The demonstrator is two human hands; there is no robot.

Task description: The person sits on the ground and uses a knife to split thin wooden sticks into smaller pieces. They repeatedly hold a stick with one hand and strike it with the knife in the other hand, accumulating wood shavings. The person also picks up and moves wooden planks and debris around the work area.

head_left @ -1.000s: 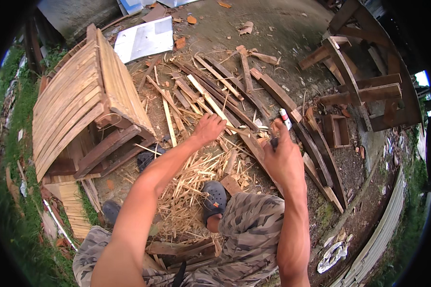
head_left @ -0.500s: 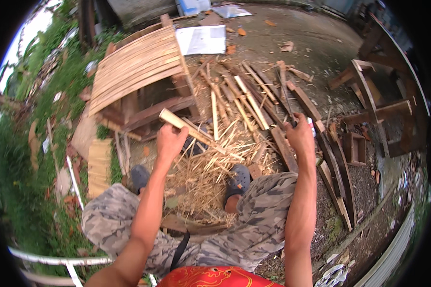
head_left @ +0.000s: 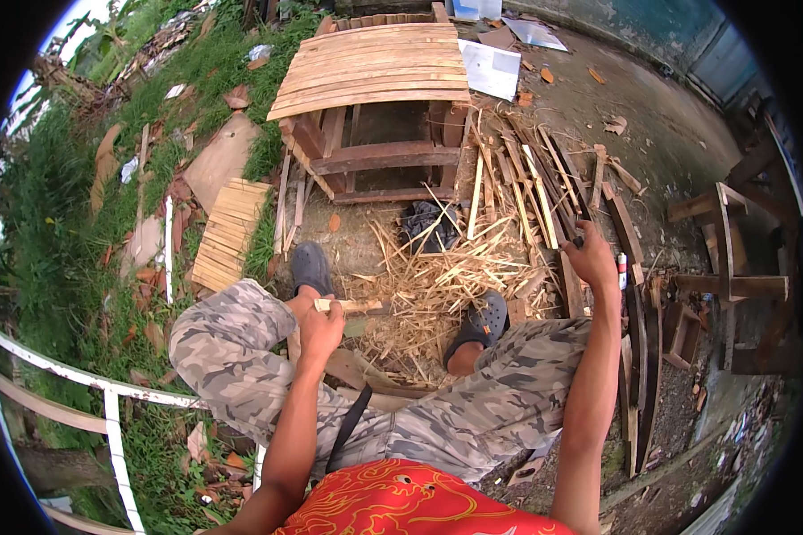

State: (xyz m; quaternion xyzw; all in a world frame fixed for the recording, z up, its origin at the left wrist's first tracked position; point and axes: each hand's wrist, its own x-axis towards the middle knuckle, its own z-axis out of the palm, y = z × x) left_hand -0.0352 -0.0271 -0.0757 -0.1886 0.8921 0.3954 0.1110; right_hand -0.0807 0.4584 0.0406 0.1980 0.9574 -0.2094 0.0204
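Observation:
My left hand (head_left: pixel 322 332) is closed round a pale split bamboo piece (head_left: pixel 355 306), held low between my knees and pointing right. My right hand (head_left: pixel 594 259), raised over the right knee, has its fingers curled on a dark-handled knife (head_left: pixel 579 242); its blade is hard to make out against the dark wood behind. On the ground between my feet lies a heap of bamboo shavings and slivers (head_left: pixel 455 276). Straight ahead stands a wooden frame (head_left: pixel 384 160) topped with bamboo slats (head_left: pixel 375 67).
Bamboo strips and dark wood lengths (head_left: pixel 544 192) lie ahead to the right. A slatted bamboo panel (head_left: pixel 230 234) rests on the grass at left. White metal rails (head_left: pixel 111 446) stand near left. At far right are wooden frames (head_left: pixel 732 283) and a small wooden box (head_left: pixel 682 334).
The left hand has lowered the bamboo piece toward my lap, from in front of the wooden frame. The view has swung left. The knife's long blade, visible earlier, is now hard to see.

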